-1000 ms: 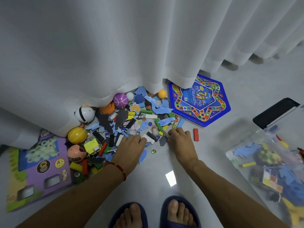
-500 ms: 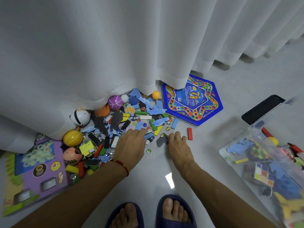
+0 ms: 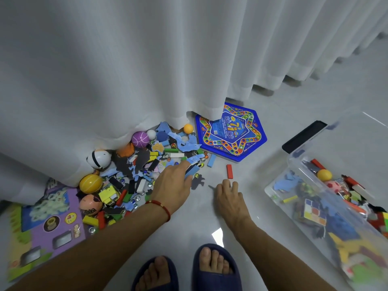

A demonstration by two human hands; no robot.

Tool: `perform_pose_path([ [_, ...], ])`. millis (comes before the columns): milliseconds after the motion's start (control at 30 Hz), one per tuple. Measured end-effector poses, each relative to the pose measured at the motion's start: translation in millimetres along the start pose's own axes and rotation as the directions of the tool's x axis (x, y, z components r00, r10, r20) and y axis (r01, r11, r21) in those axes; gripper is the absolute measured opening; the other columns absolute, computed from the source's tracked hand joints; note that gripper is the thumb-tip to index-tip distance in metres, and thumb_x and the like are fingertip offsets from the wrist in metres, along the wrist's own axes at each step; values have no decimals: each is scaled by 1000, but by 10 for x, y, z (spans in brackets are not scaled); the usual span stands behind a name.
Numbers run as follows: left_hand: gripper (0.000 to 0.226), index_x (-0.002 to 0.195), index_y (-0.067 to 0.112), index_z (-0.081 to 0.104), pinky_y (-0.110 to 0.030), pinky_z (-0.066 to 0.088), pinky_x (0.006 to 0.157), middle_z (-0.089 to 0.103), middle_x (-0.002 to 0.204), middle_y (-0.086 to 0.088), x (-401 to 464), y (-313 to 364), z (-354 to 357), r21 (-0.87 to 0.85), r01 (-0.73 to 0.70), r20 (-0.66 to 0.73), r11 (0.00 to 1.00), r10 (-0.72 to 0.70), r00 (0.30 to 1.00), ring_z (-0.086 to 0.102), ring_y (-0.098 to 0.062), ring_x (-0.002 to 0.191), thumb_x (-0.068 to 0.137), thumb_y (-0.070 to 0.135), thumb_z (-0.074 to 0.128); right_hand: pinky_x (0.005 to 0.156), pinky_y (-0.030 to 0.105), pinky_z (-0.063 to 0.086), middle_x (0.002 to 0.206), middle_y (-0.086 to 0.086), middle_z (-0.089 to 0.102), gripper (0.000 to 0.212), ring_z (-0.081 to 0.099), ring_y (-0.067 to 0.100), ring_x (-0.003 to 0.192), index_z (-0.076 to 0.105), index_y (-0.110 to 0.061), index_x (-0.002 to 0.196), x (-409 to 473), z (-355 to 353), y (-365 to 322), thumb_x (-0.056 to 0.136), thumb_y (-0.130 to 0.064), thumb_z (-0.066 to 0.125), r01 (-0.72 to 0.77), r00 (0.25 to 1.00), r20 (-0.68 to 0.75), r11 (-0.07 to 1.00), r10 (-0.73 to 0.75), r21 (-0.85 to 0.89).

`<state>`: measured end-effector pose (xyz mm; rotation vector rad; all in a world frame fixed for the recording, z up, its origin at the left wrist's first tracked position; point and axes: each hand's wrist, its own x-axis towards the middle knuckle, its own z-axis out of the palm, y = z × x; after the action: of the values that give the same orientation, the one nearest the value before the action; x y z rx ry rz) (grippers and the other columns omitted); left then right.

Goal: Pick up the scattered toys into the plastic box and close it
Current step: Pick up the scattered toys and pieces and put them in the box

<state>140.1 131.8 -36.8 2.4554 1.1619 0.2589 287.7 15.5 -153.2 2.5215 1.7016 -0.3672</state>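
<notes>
A: Where do things stand?

B: The left hand lies flat, fingers straight, pressing blue foam pieces in the scattered toy pile. The right hand, beside the pile, has its fingers curled; whether it holds anything, I cannot tell.

A: Risk?

B: The clear plastic box sits well right of the pile; a loose scoop could scatter the small glass marbles under the white curtain.

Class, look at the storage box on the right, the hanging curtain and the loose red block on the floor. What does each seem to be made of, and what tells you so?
Clear storage box: apparently smooth transparent plastic, since the toys show through its wall.
White curtain: matte woven fabric, hanging in soft folds with a stitched hem.
Small red rectangular block: probably painted wood or plastic; its flat, even colour leaves that open.
</notes>
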Motion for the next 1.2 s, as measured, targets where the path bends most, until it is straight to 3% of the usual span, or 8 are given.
perform_pose_path([
  [167, 23, 116, 20, 52, -29, 40, 65, 57, 87, 0, -30, 189, 15, -48, 42, -2, 998, -42, 999, 56, -21, 83, 96, 31, 54, 70, 33, 53, 106, 10, 54, 22, 45, 21, 82, 57, -11, 116, -231, 180, 98, 98, -23, 59, 72, 997, -20, 997, -72, -1],
  [300, 28, 120, 18, 54, -35, 50, 74, 67, 103, -7, -59, 305, 77, -79, 48, 41, 996, -45, 998, 62, -26, 95, 95, 31, 55, 75, 34, 54, 112, 10, 53, 26, 43, 20, 85, 47, -12, 125, -189, 153, 186, 104, -28, 47, 198, 980, 14, 980, -198, -5],
  [533, 21, 113, 20, 52, -33, 51, 72, 66, 99, -4, -125, 342, 89, -75, 41, 80, 996, -35, 996, 62, -23, 90, 96, 32, 54, 62, 39, 56, 104, 8, 55, 22, 51, 24, 81, 46, -15, 121, -288, 180, 405, 103, -27, 44, 206, 979, 15, 978, -206, -42],
  [667, 21, 112, 20, 54, -33, 48, 70, 65, 96, -4, -121, 380, 108, -78, 78, 112, 994, -69, 991, 58, -21, 86, 95, 32, 54, 67, 42, 54, 106, 7, 54, 21, 52, 27, 85, 45, -13, 122, -267, 209, 426, 102, -19, 41, 151, 989, 1, 988, -151, 25],
  [800, 21, 113, 20, 54, -27, 40, 65, 62, 91, -3, -67, 468, 118, -84, 61, 121, 995, -50, 991, 50, -18, 80, 95, 31, 54, 61, 41, 56, 100, 8, 57, 23, 53, 24, 74, 43, -15, 123, -242, 247, 456, 102, -24, 45, 123, 992, -8, 992, -123, -29],
  [1000, 19, 109, 19, 54, -28, 42, 65, 58, 86, -2, -38, 575, 102, -117, 70, 135, 991, -53, 989, 52, -19, 79, 94, 30, 56, 57, 41, 56, 91, 8, 56, 31, 54, 23, 62, 42, -12, 130, -356, 224, 511, 103, -28, 45, 222, 974, -37, 973, -225, -63],
  [1200, 20, 108, 19, 57, -25, 41, 64, 57, 86, 1, -58, 705, 70, -155, 99, 139, 983, -78, 987, 55, -17, 79, 93, 31, 58, 50, 37, 52, 83, 7, 56, 25, 52, 25, 57, 49, -9, 123, -527, 218, 536, 101, -22, 46, 271, 961, -24, 955, -275, -120],
])
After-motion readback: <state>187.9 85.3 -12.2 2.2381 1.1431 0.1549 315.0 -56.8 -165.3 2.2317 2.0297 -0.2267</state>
